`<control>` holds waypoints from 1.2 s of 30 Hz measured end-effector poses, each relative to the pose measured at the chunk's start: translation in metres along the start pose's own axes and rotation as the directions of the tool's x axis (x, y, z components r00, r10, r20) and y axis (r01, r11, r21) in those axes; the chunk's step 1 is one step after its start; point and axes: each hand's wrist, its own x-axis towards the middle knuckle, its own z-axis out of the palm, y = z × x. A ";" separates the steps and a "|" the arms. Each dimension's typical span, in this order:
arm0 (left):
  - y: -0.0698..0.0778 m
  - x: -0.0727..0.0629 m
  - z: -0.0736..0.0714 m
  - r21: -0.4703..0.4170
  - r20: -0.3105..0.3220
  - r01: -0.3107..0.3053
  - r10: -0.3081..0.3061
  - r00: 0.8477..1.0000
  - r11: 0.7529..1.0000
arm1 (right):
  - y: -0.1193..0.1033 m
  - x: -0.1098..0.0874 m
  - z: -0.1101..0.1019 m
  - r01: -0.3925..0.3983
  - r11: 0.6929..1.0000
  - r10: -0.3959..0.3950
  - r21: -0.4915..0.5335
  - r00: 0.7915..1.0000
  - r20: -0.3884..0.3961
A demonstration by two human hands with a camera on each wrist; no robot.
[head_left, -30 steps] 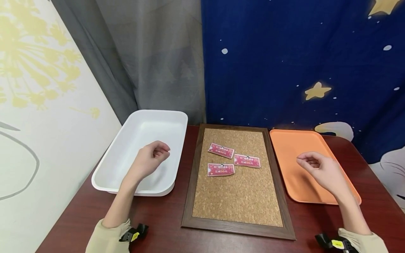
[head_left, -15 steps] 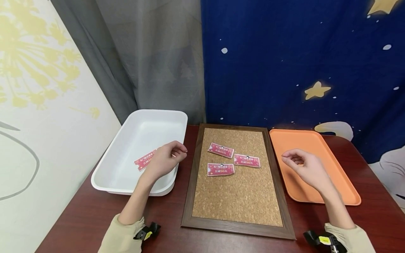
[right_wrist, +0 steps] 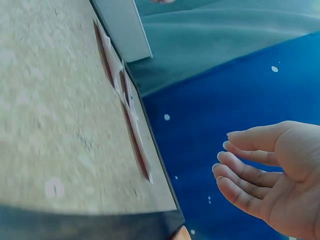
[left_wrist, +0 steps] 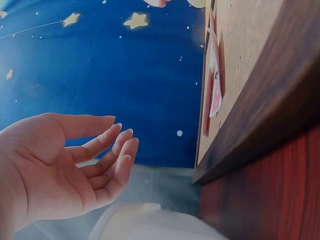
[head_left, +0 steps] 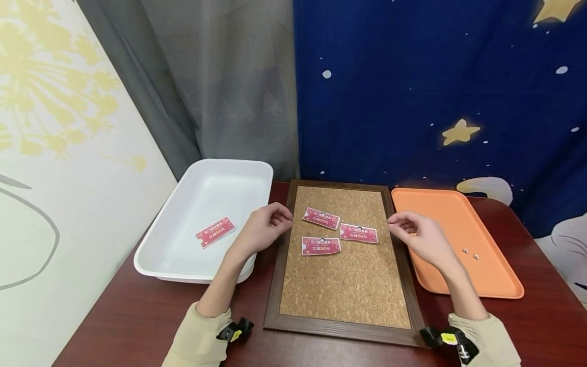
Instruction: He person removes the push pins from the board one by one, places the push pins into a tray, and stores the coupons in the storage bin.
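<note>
My left hand (head_left: 263,229) hovers over the left frame of a corkboard (head_left: 344,290), its fingers loosely bent around nothing, as the left wrist view (left_wrist: 75,165) confirms. On the other side, my right hand (head_left: 424,239) is above the board's right frame; in the right wrist view its relaxed fingers (right_wrist: 240,175) also hold nothing. Between the hands, three red coupons are fixed to the cork with small pins: an upper-left coupon (head_left: 316,219), a right coupon (head_left: 353,234) and a lower-left coupon (head_left: 316,248). Another red coupon (head_left: 215,232) lies in the white basin (head_left: 220,178).
An orange tray (head_left: 431,204) sits right of the board, with two small clear pins (head_left: 475,257) in it. The white basin stands at the left, near the wall. Curtains (head_left: 412,102) hang behind the dark red table (head_left: 128,326).
Both hands have moved inward to the board from over the basin and the tray. The coupon in the basin and the two pins in the tray have come into sight.
</note>
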 end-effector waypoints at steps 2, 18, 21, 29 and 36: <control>0.001 0.003 0.005 -0.009 0.004 -0.005 0.005 1.000 1.000 | -0.003 0.003 0.004 0.012 1.000 -0.012 0.014 1.000 0.005; 0.000 0.026 0.037 -0.062 0.053 0.076 -0.073 0.996 0.995 | -0.029 0.025 0.042 0.042 0.994 -0.051 0.101 0.995 0.088; -0.001 0.029 0.042 -0.076 0.063 0.098 -0.093 0.994 0.992 | -0.034 0.029 0.051 0.054 0.993 -0.065 0.106 0.992 0.105; -0.006 0.033 0.050 -0.027 0.113 0.147 -0.143 0.983 0.989 | -0.039 0.040 0.076 0.091 0.983 -0.123 0.159 0.971 0.206; -0.010 0.036 0.052 0.029 0.149 0.180 -0.182 0.972 0.983 | -0.039 0.049 0.093 0.125 0.982 -0.166 0.145 0.935 0.313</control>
